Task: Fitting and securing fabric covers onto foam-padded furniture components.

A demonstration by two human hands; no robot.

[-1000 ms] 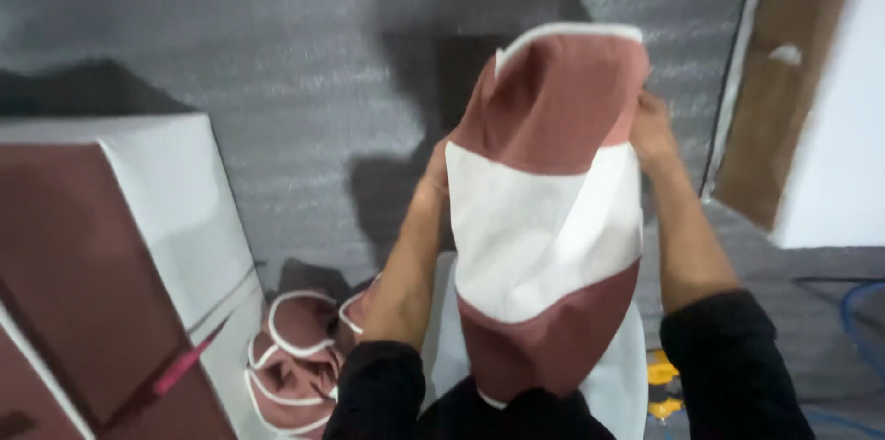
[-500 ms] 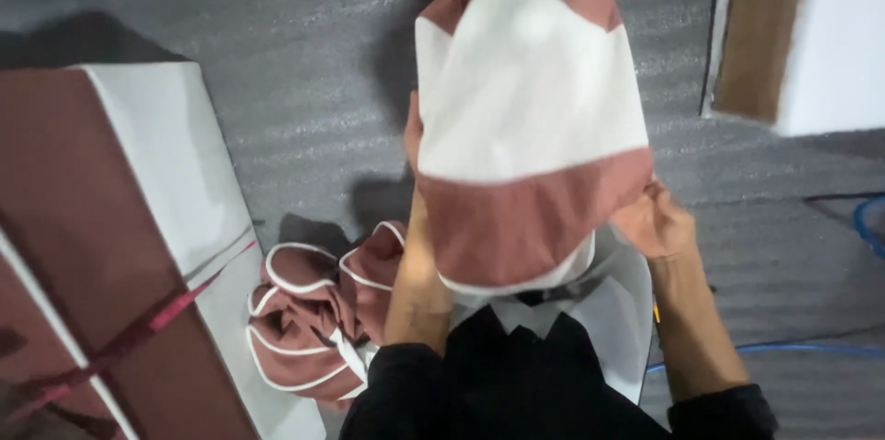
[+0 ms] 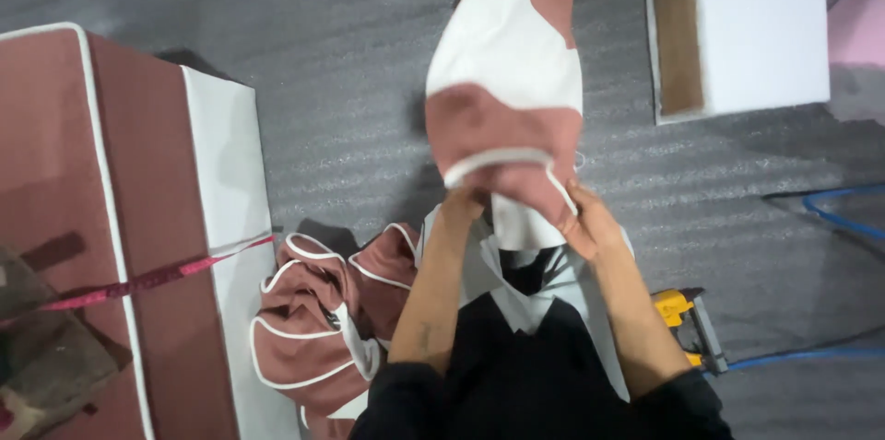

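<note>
Big cushion: at my nine o'clock, a large block in dusty-rose and white fabric with white piping, standing on the grey floor. A pink strap runs across its face.

Loose covers: a crumpled heap of the same rose fabric with white piping, at my eight o'clock, just beside my left forearm and touching the foot of the big cushion.

My left hand: closed on the lower hem of the cover, fingers tucked into the fabric by the white piped edge.

The cover: a rose and white banded fabric sleeve, held up in front of me. Its long axis runs from my hands toward twelve o'clock, with the open mouth at my grip and the closed end far from me. It lies straight ahead of both hands, touching both.

My right hand: also clamped on the hem, at the right side of the mouth, thumb over the fabric. Both hands are level with each other and equally close to the cover; neither leads.

White piece: pale material below my hands, against my dark clothing; I cannot tell what it is.

Staple gun: yellow and black tool on the floor at four o'clock, with a blue hose nearby.

White block: at two o'clock, well apart.
</note>
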